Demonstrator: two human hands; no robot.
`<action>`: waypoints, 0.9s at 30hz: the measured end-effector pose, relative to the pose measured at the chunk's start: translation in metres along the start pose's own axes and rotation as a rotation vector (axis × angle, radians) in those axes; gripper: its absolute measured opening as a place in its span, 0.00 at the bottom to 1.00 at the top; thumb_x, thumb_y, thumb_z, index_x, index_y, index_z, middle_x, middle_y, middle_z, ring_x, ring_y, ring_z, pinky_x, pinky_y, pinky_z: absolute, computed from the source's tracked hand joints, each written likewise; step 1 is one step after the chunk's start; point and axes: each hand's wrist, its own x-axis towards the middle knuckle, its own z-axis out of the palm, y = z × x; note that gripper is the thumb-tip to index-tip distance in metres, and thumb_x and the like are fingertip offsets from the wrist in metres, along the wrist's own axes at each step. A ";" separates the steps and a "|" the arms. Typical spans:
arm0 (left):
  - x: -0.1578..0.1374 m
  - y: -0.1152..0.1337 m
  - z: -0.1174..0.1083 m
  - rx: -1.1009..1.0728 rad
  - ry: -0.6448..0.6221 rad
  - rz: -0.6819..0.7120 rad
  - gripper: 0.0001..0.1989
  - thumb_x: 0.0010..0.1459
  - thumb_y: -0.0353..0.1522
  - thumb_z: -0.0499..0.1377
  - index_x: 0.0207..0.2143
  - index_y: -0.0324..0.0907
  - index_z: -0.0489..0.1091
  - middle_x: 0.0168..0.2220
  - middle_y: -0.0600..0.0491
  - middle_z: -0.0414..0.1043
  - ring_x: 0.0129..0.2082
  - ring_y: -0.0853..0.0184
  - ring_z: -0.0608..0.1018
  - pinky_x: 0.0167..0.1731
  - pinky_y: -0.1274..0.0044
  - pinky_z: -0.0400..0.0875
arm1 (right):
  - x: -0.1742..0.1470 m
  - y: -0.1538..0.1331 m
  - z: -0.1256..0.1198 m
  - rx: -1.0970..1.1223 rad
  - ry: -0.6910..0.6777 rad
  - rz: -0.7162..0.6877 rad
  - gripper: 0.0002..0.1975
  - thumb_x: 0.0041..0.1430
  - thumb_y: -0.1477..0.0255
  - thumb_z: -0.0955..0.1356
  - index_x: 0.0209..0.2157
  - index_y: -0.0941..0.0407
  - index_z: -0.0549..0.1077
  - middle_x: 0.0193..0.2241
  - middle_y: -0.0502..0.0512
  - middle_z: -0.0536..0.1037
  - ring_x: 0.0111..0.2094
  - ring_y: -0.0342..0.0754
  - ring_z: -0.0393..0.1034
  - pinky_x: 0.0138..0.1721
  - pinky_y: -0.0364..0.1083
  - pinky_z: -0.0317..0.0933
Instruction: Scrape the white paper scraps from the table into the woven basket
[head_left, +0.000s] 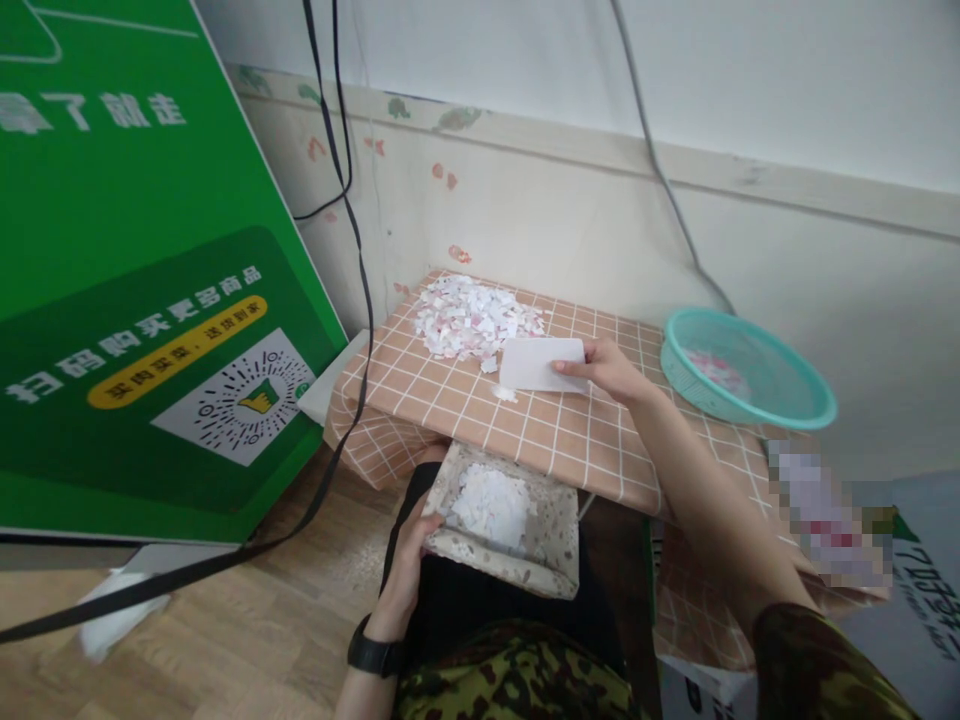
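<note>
My right hand [606, 368] grips a flat white card [541, 364] by its right end, thumb on top, over the checked tablecloth. Just left of the card lies a heap of small torn paper bits [469, 318], white with some pink. A few fine scraps [505, 393] rest by the card's lower left corner. Below the table edge my left hand [414, 535] holds a speckled rectangular tray [559, 520] by its left side, over my lap. White paper bits [491, 505] are piled inside it. The fingers under the tray are hidden.
A turquoise plastic basket [750, 365] with pink and white bits stands on the table's right side. The table [600, 450] meets the wall behind. A green sign [150, 250] stands at left, with a black strap [364, 290] hanging before it.
</note>
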 end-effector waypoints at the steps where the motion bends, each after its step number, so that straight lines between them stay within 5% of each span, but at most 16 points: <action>1: 0.000 0.000 -0.001 0.004 0.010 -0.010 0.18 0.48 0.40 0.66 0.40 0.41 0.81 0.31 0.50 0.83 0.37 0.52 0.80 0.39 0.68 0.72 | 0.002 0.000 -0.001 0.028 -0.028 0.006 0.20 0.44 0.57 0.77 0.34 0.58 0.82 0.31 0.56 0.82 0.30 0.48 0.73 0.32 0.47 0.67; 6: 0.002 0.001 -0.005 0.003 -0.016 -0.046 0.19 0.49 0.41 0.66 0.42 0.41 0.80 0.37 0.49 0.83 0.40 0.51 0.80 0.43 0.66 0.72 | 0.004 0.003 -0.003 0.114 -0.018 0.068 0.18 0.44 0.60 0.78 0.35 0.58 0.82 0.33 0.58 0.83 0.31 0.51 0.75 0.30 0.49 0.69; 15: 0.010 0.000 -0.010 0.063 -0.033 -0.080 0.15 0.49 0.41 0.65 0.37 0.42 0.80 0.31 0.50 0.82 0.40 0.49 0.80 0.43 0.65 0.71 | -0.005 0.013 0.027 0.241 -0.054 0.106 0.19 0.46 0.58 0.77 0.35 0.58 0.81 0.37 0.58 0.83 0.33 0.51 0.76 0.34 0.50 0.72; 20: 0.008 0.007 -0.004 0.042 -0.047 -0.070 0.21 0.47 0.41 0.66 0.44 0.43 0.80 0.34 0.48 0.83 0.43 0.46 0.80 0.43 0.64 0.73 | -0.009 0.008 0.018 0.192 0.031 0.093 0.18 0.45 0.59 0.78 0.34 0.57 0.82 0.34 0.58 0.83 0.31 0.51 0.76 0.29 0.49 0.72; 27: 0.009 0.006 -0.007 0.044 -0.058 -0.091 0.19 0.47 0.41 0.66 0.41 0.43 0.81 0.34 0.49 0.83 0.42 0.47 0.80 0.42 0.64 0.73 | -0.014 0.004 0.006 0.142 -0.066 0.105 0.16 0.46 0.60 0.77 0.34 0.57 0.83 0.32 0.57 0.83 0.29 0.50 0.75 0.25 0.46 0.69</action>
